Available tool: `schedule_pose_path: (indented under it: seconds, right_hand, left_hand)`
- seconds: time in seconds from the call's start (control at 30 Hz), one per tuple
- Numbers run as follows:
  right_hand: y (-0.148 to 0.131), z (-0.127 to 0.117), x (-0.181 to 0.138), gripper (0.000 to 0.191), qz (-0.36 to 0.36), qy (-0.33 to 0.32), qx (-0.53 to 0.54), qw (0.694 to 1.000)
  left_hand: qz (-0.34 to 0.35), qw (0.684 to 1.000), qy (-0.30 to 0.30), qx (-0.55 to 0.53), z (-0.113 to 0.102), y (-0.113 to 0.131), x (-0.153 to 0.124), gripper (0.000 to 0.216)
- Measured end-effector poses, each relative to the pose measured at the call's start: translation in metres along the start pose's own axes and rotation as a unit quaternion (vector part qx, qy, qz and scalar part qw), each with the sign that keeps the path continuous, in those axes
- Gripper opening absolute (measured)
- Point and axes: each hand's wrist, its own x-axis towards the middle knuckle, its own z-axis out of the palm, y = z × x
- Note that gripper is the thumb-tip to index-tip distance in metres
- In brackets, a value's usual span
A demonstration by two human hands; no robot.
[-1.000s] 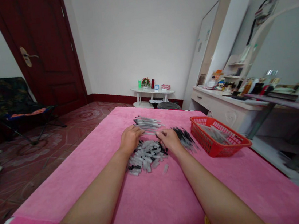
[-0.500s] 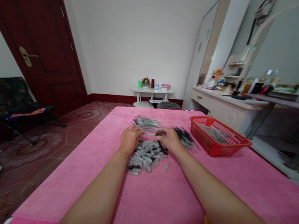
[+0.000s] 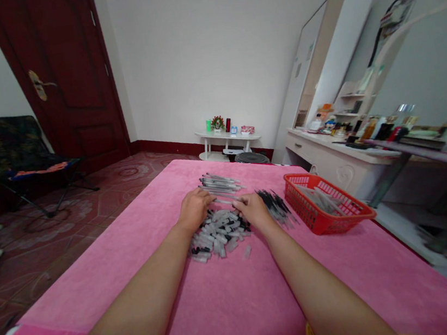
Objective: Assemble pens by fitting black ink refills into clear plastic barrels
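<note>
Pen parts (image 3: 218, 235), clear with some black ends, lie heaped in the middle of the pink cloth (image 3: 234, 309), and I take that heap as my reference. From my remote seat I see the left hand (image 3: 193, 209) resting on the heap's far left corner, knuckles toward the camera and fingers curled under. I cannot tell whether they grip anything. The right hand (image 3: 255, 209) sits at the heap's far right corner, fingertips bunched together and aimed at the left hand. I cannot tell if a piece is pinched there. Just beyond the heap lies a bundle of grey pens (image 3: 220, 183). Right of the heap, close beside the right hand, spreads a fan of black refills (image 3: 276, 204), and further right stands a red basket (image 3: 322, 226).
</note>
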Motion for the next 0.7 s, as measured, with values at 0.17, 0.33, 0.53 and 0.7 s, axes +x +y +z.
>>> schedule_pose_path:
  seconds: [0.17, 0.33, 0.53, 0.7]
  right_hand:
    - [-0.001, -0.002, -0.002, 0.01, -0.019, 0.033, -0.018, 0.999]
    - [-0.006, -0.012, -0.006, 0.015, -0.039, 0.068, -0.103, 0.992]
    - [-0.006, -0.021, -0.006, 0.015, -0.022, 0.004, -0.119, 0.993]
    - [-0.01, -0.016, -0.007, 0.015, -0.035, 0.013, -0.1, 0.994]
  left_hand:
    - [0.008, 1.0, -0.003, -0.003, 0.001, 0.0, 0.0, 0.027]
    - [0.008, 1.0, -0.012, -0.006, 0.003, -0.002, 0.0, 0.027]
    - [-0.001, 1.0, -0.007, -0.012, 0.004, -0.003, 0.0, 0.027]
    - [0.013, 1.0, 0.001, -0.02, 0.002, 0.0, 0.0, 0.027]
